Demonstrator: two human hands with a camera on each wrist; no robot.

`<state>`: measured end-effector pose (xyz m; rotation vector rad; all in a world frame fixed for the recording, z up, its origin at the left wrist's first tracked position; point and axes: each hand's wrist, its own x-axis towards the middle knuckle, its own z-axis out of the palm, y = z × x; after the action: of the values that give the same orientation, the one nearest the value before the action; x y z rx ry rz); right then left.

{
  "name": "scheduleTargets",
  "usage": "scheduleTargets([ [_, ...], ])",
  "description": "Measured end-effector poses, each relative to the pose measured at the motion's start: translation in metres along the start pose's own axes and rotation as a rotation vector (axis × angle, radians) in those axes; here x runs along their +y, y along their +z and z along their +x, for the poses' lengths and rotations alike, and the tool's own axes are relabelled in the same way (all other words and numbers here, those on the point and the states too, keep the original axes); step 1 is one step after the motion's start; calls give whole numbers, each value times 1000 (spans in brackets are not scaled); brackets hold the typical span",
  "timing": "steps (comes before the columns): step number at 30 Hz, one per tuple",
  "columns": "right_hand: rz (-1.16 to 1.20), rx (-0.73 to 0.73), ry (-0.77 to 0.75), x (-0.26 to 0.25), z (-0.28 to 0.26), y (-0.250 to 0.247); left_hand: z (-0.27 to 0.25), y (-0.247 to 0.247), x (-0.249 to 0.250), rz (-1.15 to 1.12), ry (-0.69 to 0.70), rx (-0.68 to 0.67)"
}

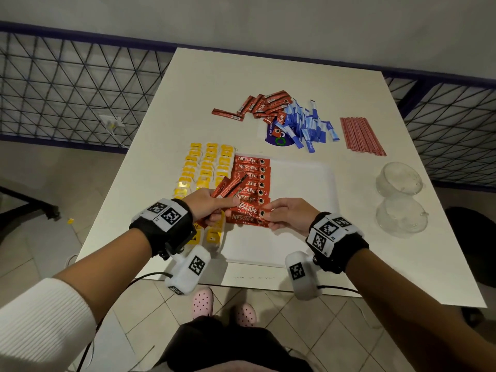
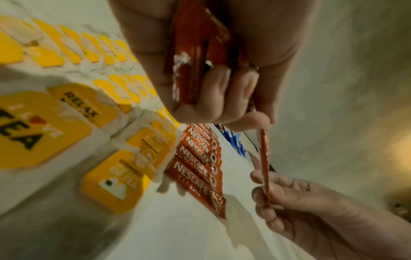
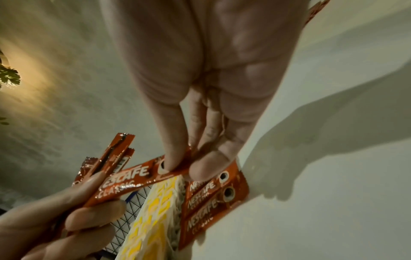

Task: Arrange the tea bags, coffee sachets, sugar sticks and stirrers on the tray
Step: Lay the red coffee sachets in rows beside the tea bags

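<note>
A white tray (image 1: 300, 183) lies near the table's front edge. A column of red coffee sachets (image 1: 251, 181) is laid flat along its left part. Rows of yellow tea bags (image 1: 206, 170) lie just left of them. My left hand (image 1: 225, 208) grips a small bunch of sachets (image 1: 230, 183) fanned upward. Its thumb also holds the left end of one sachet (image 3: 138, 177), which is held just above the column's near end. My right hand (image 1: 264, 217) pinches this sachet's right end. The left wrist view shows this sachet (image 2: 264, 161) edge-on.
At the back of the table lie a loose pile of red sachets (image 1: 263, 104), blue sugar sticks (image 1: 306, 124) and a bundle of red stirrers (image 1: 361, 135). Two glass cups (image 1: 400, 197) stand at the right edge. A wire fence runs behind the table.
</note>
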<state>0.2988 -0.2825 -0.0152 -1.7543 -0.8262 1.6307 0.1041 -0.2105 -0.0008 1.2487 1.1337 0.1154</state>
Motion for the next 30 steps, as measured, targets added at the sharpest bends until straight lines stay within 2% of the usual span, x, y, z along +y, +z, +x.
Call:
scheduleTargets([
  [7, 22, 4, 72, 22, -4, 4, -2, 5, -7, 204, -59, 86],
  [12, 9, 12, 121, 30, -8, 3, -4, 5, -11, 289, -47, 225],
  [15, -40, 22, 129, 30, -7, 4, -1, 6, -11, 352, -28, 265],
  [23, -137, 174, 173, 33, 6, 6, 2, 24, -7, 681, 16, 179],
  [30, -229, 175, 174, 30, 11, 9, 13, 38, -8, 1058, 31, 90],
])
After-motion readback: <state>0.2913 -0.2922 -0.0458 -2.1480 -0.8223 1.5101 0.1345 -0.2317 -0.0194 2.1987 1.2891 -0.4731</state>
